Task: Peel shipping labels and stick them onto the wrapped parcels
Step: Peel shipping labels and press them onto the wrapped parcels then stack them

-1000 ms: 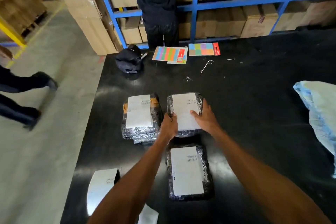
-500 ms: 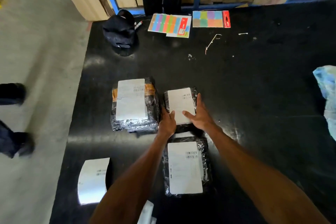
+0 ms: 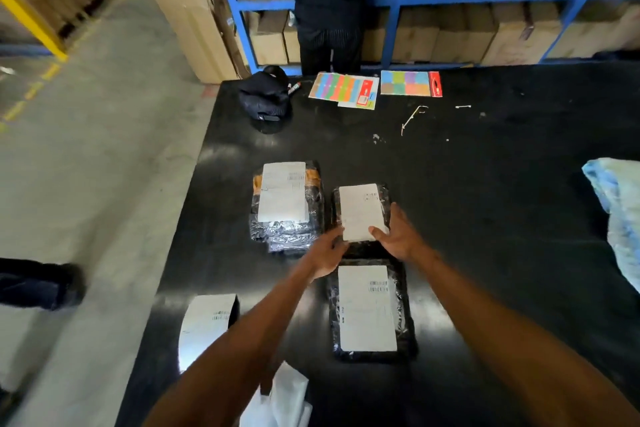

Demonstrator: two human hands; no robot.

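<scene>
A small parcel wrapped in glossy black plastic film (image 3: 386, 196) is lying near the middle of the black bench (image 3: 502, 218). A white rectangular paper shipping label (image 3: 360, 210) is covering most of its top. The label is sitting slightly tilted and showing small dark print at its far right corner.

The left hand (image 3: 327, 253) is meeting the label's corner at 7 o'clock with curled fingers; I cannot tell whether they are pinching it. The right hand (image 3: 398, 239) is lying open, with its thumb pressing the label's corner at 5 o'clock. Its straight fingers (image 3: 396, 217) are resting along the parcel's 3 o'clock edge.

A larger labelled parcel with orange showing under its film (image 3: 287, 236) is lying just beside it at 9 o'clock. A second labelled black parcel (image 3: 403, 308) is lying close at 6 o'clock, under the right forearm. A loose white label sheet (image 3: 207, 319) is curling near the bench edge at 7 o'clock.
</scene>
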